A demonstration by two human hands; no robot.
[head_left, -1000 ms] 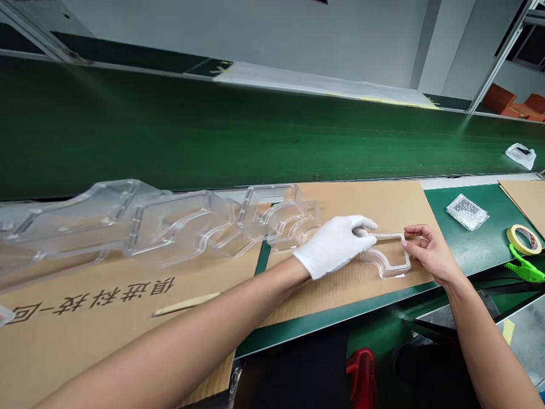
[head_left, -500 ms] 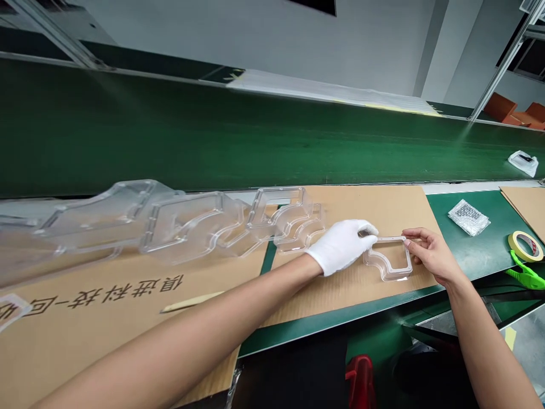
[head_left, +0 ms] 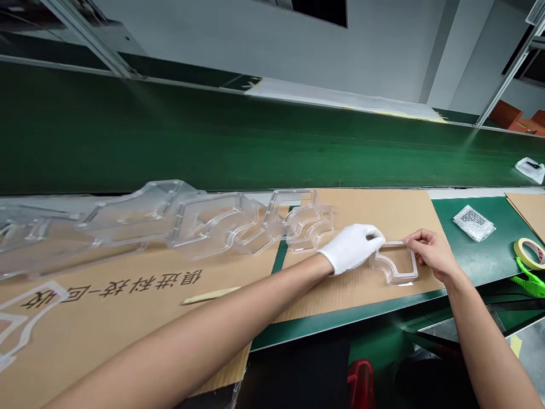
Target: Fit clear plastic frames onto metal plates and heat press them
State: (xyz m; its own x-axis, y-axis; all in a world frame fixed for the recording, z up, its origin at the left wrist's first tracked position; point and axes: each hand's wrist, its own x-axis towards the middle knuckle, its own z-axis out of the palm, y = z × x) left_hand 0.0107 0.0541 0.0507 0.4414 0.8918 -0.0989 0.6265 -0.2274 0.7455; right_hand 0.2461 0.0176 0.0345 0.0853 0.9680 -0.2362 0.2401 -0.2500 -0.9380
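My left hand (head_left: 352,249), in a white glove, pinches the upper left corner of a small clear plastic cover (head_left: 402,278) with a stepped, curved edge. My bare right hand (head_left: 431,253) grips its upper right corner between thumb and fingers. The cover is over a brown cardboard sheet (head_left: 340,301); whether it rests on it I cannot tell. Left of my gloved hand, several similar clear plastic covers (head_left: 213,218) stand in an overlapping row along the back of the cardboard. A white frame-shaped piece (head_left: 25,335) lies at the far left.
A thin tan strip (head_left: 208,296) lies by my left forearm. To the right are a clear bag with printed content (head_left: 474,222), a roll of yellow tape (head_left: 530,253) and bright green scissors (head_left: 530,281). Behind runs a long green surface (head_left: 276,147).
The view has swung slightly left, so more of the white frame-shaped piece shows. Both hands keep their hold on the clear cover, with hardly any movement.
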